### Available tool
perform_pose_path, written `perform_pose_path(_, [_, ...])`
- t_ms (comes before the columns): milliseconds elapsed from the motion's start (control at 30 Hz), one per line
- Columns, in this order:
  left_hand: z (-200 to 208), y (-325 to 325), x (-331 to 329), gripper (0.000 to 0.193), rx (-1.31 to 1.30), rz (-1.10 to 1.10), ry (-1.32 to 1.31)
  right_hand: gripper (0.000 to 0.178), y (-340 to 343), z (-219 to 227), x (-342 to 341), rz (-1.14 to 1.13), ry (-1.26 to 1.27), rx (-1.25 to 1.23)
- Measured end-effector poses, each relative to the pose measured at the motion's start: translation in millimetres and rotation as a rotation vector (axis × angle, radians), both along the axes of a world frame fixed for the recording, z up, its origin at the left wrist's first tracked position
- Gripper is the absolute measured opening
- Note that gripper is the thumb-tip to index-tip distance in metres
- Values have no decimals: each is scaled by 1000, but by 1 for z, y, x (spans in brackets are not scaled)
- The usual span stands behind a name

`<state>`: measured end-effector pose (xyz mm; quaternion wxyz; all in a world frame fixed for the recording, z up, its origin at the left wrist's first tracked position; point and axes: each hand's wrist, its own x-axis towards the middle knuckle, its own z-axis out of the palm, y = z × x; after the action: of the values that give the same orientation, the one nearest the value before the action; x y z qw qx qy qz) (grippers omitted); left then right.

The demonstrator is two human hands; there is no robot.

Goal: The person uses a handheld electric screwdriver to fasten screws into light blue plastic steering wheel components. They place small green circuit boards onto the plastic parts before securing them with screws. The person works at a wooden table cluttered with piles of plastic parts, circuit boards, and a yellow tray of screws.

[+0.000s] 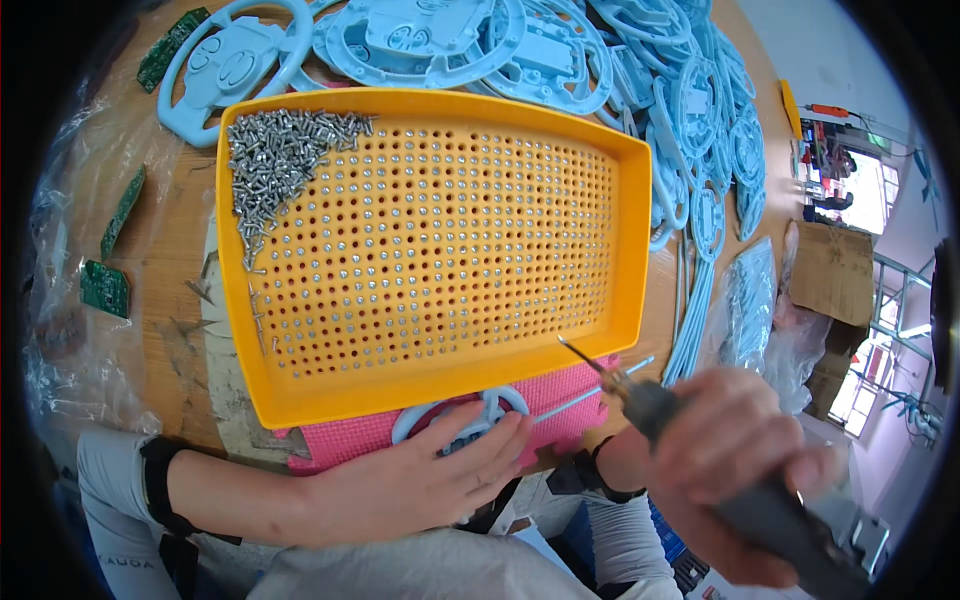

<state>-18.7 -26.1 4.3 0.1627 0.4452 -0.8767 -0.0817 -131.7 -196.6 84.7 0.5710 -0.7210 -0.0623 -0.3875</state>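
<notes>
My right hand (735, 450) is wrapped round a dark power screwdriver (650, 408). Its thin bit points up and left, with the tip over the front right wall of the yellow tray (440, 393). My left hand (430, 470) lies with fingers stretched over a small light-blue toy steering wheel (405, 425), hiding much of it. Under the wheel is a pink foam mat (350, 440). Inside the tray, loose silver screws (275, 160) are heaped in the far left corner, and many holes of its perforated floor have screws standing in them.
Light-blue steering wheel parts (420, 45) are piled behind the tray and along its right. Green circuit boards (105, 288) lie on plastic film at the left. Thin blue rods (690, 330), clear bags (750, 300) and a cardboard box (830, 270) stand at the right.
</notes>
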Motion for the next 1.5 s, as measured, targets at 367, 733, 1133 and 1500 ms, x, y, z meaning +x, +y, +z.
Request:
perform_pose_path(367, [4,-3,-2,38,56,22,29,46,54,2,-39,142,100,90])
perform_pose_path(733, [4,-3,-2,39,54,20,-19,48,63,-9,-33,70,83,43])
perform_pose_path(1133, [-1,0,-6,36,59,30,22,46,48,-15,-27,323,145,110])
perform_pose_path(1500, [-1,-1,-2,39,53,-7,1,34,23,13,-15,395,19,145])
